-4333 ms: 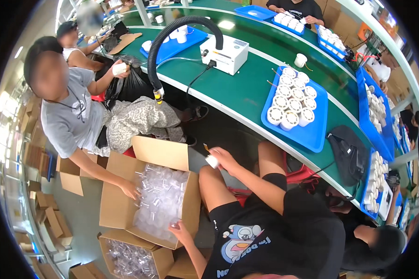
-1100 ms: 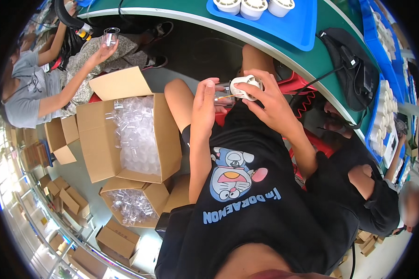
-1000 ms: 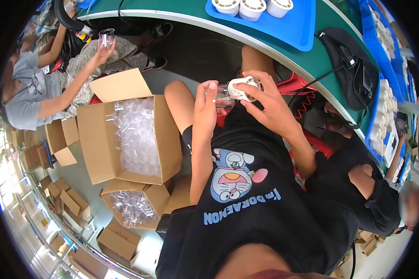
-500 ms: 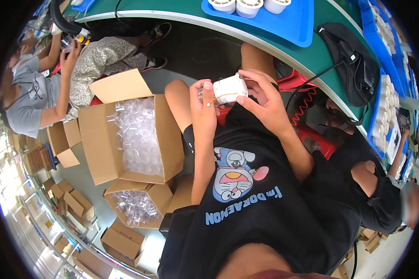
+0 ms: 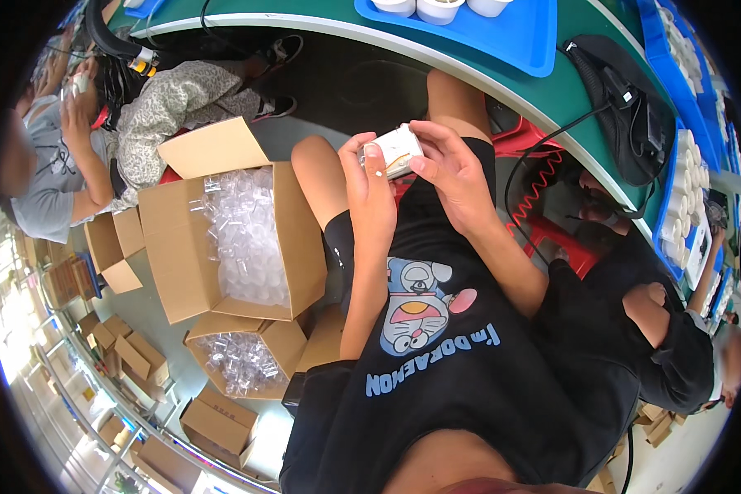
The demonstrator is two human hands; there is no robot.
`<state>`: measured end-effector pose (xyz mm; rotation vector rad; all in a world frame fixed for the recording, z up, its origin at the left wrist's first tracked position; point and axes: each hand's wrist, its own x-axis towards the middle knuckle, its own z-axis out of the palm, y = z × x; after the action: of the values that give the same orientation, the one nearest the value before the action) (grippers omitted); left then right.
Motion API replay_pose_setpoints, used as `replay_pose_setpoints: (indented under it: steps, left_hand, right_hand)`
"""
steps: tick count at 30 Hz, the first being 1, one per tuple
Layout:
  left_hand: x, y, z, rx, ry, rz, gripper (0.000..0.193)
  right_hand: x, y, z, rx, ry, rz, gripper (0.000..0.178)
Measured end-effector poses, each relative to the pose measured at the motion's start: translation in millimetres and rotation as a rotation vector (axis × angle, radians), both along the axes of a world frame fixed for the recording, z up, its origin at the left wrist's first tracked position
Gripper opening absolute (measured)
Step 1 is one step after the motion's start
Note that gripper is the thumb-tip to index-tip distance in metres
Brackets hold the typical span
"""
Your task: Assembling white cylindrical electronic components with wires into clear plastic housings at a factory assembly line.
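Observation:
Above my lap, both hands hold a white plastic housing (image 5: 403, 144), rounded at its edges. A thin orange wire (image 5: 398, 161) with a small white tip lies across its near side. My left hand (image 5: 370, 177) grips the housing's left end, thumb on top. Around the right end are the fingers of my right hand (image 5: 449, 165), with the thumb pressed at the near edge. The fingers beneath the housing are partly hidden, and whether something else sits in my left palm I cannot tell.
A large cardboard box (image 5: 173, 247) of clear plastic cups stands left, a smaller box (image 5: 284, 350) below it. On the green table (image 5: 305, 10) are a blue tray (image 5: 514, 41) with white round parts and a black bag (image 5: 626, 123). Co-workers sit left and right.
Both hands have moved slightly closer together, and the housing has turned and tilted between them. The co-worker at the left has raised their hands.

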<state>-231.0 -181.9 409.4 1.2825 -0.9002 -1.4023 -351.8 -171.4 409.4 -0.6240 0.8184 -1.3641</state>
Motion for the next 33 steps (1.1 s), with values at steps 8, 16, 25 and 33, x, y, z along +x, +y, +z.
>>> replay_pose_setpoints:
  steps: [8, 16, 25, 33]
  left_hand:
    - [2, 0, -22, -0.162, -0.188, 0.02, 0.05]
    - [0, 3, -8, -0.01, -0.067, -0.016, 0.042]
    - [-16, 7, -10, -0.052, -0.035, -0.045, 0.049]
    - [-9, 7, 5, -0.017, 0.13, -0.173, 0.051]
  right_hand:
    - [4, 1, 1, 0.063, -0.065, 0.003, 0.043]
    - [5, 0, -5, 0.053, -0.085, 0.013, 0.043]
    - [-3, -3, -17, 0.109, -0.007, 0.106, 0.045]
    - [-4, -11, 10, -0.428, 0.844, 0.018, 0.072]
